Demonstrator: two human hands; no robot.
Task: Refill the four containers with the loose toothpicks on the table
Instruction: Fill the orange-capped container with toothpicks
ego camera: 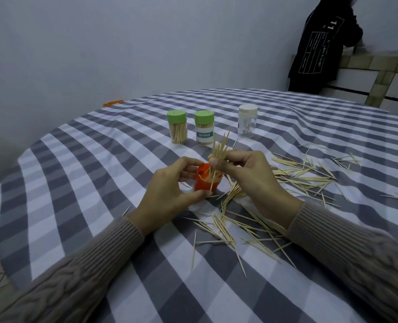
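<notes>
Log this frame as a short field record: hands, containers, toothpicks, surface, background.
left hand: left hand holds the orange container, open, partly filled
right hand: right hand pinches a toothpick bundle over it
closed containers: two green-lidded jars, full; white-lidded jar, nearly empty
loose toothpicks: scattered toothpicks right of and near the hands
surface: checked tablecloth
background: person in black, far right

1. A plain pale grey wall [100, 43] fills the background under dim, even light.
2. A round table [53, 173] wears a grey-and-white checked tablecloth [128, 264].
3. A person in a black printed top [319, 50] stands by a tiled counter [379, 64] at far right.
</notes>
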